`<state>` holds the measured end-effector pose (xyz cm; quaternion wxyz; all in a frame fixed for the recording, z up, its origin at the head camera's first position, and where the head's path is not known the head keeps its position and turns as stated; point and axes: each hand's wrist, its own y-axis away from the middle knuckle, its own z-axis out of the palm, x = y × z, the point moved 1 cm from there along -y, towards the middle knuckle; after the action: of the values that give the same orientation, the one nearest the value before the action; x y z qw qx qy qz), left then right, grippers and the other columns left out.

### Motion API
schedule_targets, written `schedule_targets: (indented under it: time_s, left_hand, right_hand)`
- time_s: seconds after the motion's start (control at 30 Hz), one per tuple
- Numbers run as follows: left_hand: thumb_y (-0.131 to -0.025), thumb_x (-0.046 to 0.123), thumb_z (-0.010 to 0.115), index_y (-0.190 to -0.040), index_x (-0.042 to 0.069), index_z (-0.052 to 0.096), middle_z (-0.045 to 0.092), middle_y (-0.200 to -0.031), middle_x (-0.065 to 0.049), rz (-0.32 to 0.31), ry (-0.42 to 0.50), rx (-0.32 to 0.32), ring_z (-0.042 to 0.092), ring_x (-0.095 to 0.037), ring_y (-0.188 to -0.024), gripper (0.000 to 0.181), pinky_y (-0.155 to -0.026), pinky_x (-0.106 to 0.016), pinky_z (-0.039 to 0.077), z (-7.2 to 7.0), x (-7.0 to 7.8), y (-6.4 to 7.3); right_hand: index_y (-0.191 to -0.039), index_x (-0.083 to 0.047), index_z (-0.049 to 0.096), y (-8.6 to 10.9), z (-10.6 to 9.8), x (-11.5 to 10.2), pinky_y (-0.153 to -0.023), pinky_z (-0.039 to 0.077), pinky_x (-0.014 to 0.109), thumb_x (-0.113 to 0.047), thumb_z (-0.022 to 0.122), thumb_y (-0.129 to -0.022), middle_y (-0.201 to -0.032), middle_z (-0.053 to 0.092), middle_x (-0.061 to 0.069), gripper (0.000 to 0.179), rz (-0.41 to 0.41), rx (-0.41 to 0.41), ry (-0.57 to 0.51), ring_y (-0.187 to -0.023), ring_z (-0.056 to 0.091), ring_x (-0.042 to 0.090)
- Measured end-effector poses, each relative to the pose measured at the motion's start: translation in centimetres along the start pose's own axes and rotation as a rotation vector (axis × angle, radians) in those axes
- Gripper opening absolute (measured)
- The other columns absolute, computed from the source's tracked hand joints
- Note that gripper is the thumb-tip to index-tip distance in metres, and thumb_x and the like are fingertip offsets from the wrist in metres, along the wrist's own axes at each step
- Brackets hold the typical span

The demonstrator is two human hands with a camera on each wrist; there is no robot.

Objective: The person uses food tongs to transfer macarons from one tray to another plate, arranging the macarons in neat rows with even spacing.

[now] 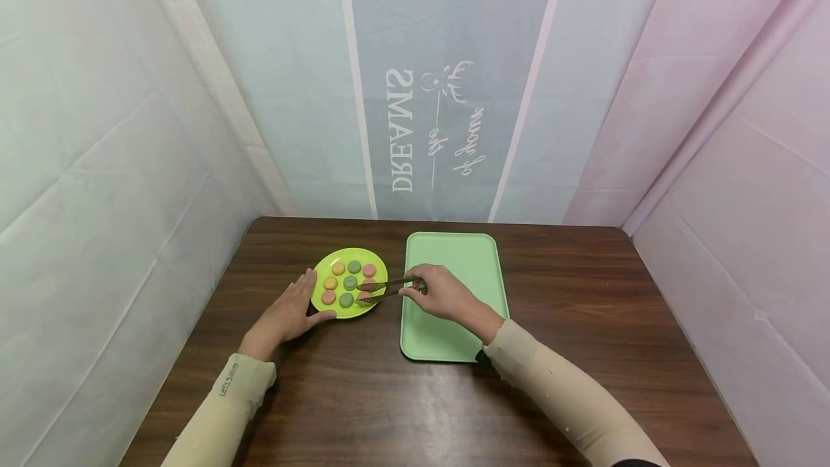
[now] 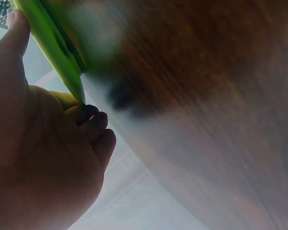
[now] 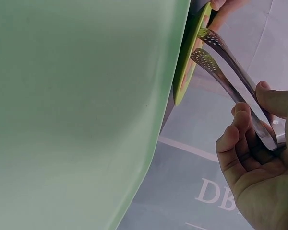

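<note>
A yellow-green plate [image 1: 355,314] bears several pink, green and orange macarons [image 1: 351,282]. Against its left and near rim rests my left hand [image 1: 288,312], fingers fairly straight and thumb spread out; in the left wrist view this hand [image 2: 53,143] touches the plate's edge [image 2: 53,48]. My right hand [image 1: 447,294] holds metal serving tongs [image 1: 392,282], whose perforated tips stand apart over the pink macarons on the plate's right side. The right wrist view has the tongs [image 3: 230,72] gripped between thumb and fingers; whether the tips touch a macaron, I cannot tell.
A light green rectangular tray [image 1: 467,254] lies right of the plate, beneath my right hand and wrist. Both stand on a dark brown wooden table [image 1: 570,294]. Behind the table hangs a printed cloth [image 1: 447,20], with pale cloth walls on both sides.
</note>
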<state>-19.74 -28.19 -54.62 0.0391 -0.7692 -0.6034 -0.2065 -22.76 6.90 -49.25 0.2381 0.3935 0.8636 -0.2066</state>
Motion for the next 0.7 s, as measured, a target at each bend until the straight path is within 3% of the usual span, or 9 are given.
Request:
schedule_targets:
  time_s: [0.7]
  left_hand:
    - [-0.102, 0.065, 0.064, -0.169, -0.008, 0.007, 0.008, -0.176, -0.030, -0.002, 0.001, -0.017, 0.013, -0.045, -0.164, 0.114, -0.134, -0.059, 0.015, -0.44, 0.17, -0.05]
  right_hand:
    - [-0.123, -0.003, 0.077, -0.22, -0.20, -0.28, -0.072, 0.061, 0.030, -0.029, 0.074, -0.105, -0.108, 0.076, 0.005, 0.032, 0.002, -0.008, -0.010, -0.087, 0.070, 0.012]
